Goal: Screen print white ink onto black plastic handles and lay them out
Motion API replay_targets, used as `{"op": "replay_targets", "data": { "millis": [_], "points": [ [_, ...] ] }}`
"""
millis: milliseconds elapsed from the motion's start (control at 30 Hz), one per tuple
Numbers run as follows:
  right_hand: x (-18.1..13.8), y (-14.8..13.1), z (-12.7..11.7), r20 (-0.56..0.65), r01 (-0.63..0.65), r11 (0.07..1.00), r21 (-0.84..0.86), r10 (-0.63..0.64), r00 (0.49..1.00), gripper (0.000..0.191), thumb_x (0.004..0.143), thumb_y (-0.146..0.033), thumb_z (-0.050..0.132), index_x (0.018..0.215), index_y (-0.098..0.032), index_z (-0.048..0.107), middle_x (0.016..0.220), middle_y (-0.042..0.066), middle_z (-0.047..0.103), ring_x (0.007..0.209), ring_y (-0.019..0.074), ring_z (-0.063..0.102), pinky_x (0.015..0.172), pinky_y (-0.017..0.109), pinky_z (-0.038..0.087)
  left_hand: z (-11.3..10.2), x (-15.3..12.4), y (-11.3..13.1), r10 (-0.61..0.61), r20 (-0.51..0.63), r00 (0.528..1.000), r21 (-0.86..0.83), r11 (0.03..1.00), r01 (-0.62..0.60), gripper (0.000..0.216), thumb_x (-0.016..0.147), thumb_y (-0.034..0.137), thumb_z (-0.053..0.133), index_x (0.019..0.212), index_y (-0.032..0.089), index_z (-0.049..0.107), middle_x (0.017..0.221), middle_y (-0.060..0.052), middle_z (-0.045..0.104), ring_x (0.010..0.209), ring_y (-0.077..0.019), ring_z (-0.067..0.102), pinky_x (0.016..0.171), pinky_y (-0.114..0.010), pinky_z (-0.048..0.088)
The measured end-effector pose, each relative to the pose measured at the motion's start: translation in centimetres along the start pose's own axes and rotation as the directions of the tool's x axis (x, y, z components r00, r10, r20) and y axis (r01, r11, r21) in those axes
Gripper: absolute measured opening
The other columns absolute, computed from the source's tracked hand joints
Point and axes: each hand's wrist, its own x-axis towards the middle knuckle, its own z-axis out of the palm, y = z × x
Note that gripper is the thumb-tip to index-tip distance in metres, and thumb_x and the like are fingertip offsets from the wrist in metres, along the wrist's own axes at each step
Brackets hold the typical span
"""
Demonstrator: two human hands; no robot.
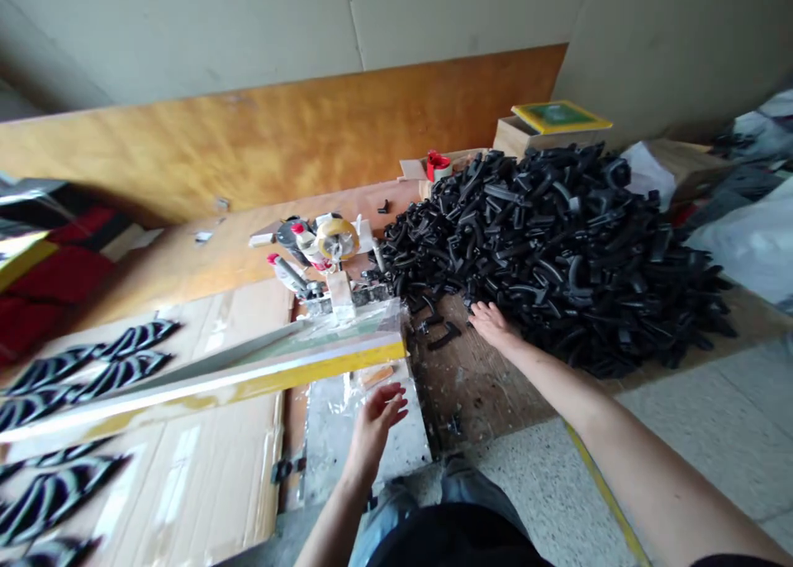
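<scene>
My right hand (pixel 492 326) reaches out with its fingers extended, at the near left edge of a large heap of black curved plastic parts (pixel 533 236). I see nothing held in it; whether the fingertips touch the parts I cannot tell. Half curled, with gaps between the fingers, my left hand (pixel 377 414) hovers over a grey metal plate (pixel 334 443) and holds nothing. Just beyond it lies a long yellow-edged strip (pixel 297 370), under clear film. A small metal fixture (pixel 340 294) stands behind the strip.
A tape roll (pixel 339 239) and bottles sit behind the fixture. Rows of black curved parts (pixel 49 484) lie on cardboard (pixel 204 476) at left. At the back, a box (pixel 514 135) carries a yellow-framed green panel (pixel 562 116). White bags (pixel 756 228) are at right.
</scene>
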Motion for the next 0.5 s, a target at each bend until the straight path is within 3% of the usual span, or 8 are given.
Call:
{"op": "replay_targets", "data": {
  "millis": [133, 233, 367, 500],
  "points": [
    [0.4, -0.3, -1.2, -0.078, 0.074, 0.997, 0.026, -0.072, 0.994, 0.032, 0.09, -0.007, 0.042, 0.104, -0.018, 0.069, 0.129, 0.015, 0.059, 0.125, 0.0291, 0.046, 0.103, 0.046, 0.032, -4.5, -3.5, -0.7, -0.013, -0.227, 0.974, -0.073, 0.997, -0.003, 0.048, 0.062, 0.046, 0.082, 0.096, 0.014, 0.07, 0.097, -0.009, 0.07, 0.086, -0.0215, 0.069, 0.082, -0.039, 0.058],
    [-0.1, -2.4, -2.4, -0.199, 0.129, 0.978, 0.162, -0.096, 0.975, 0.029, 0.088, -0.007, 0.049, 0.109, -0.015, 0.066, 0.114, 0.017, 0.066, 0.115, 0.0279, 0.054, 0.103, 0.043, 0.035, -7.7, -5.1, -1.2, -0.016, -0.34, 0.94, -0.126, 0.992, -0.029, 0.046, 0.063, 0.043, 0.083, 0.097, 0.014, 0.069, 0.097, -0.009, 0.07, 0.086, -0.021, 0.068, 0.081, -0.038, 0.058],
    [-0.4, -10.3, -4.1, -0.362, 0.265, 0.818, 0.51, -0.076, 0.929, 0.029, 0.084, -0.024, 0.067, 0.114, -0.021, 0.065, 0.104, 0.01, 0.071, 0.098, 0.0258, 0.064, 0.094, 0.038, 0.044, -11.4, -5.1, -1.6, -0.024, -0.39, 0.92, -0.159, 0.986, -0.041, 0.048, 0.06, 0.041, 0.085, 0.095, 0.013, 0.069, 0.096, -0.008, 0.07, 0.083, -0.0202, 0.068, 0.079, -0.038, 0.059],
    [0.2, -20.5, -5.1, -0.458, 0.409, 0.654, 0.636, -0.107, 0.882, 0.031, 0.084, -0.026, 0.069, 0.115, -0.023, 0.068, 0.109, 0.007, 0.071, 0.1, 0.0236, 0.065, 0.092, 0.036, 0.047, -15.4, -4.1, -1.6, 0.002, -0.401, 0.916, -0.163, 0.984, -0.074, 0.052, 0.059, 0.043, 0.085, 0.097, 0.013, 0.068, 0.093, -0.007, 0.07, 0.08, -0.0177, 0.067, 0.077, -0.034, 0.058]
  ]
}}
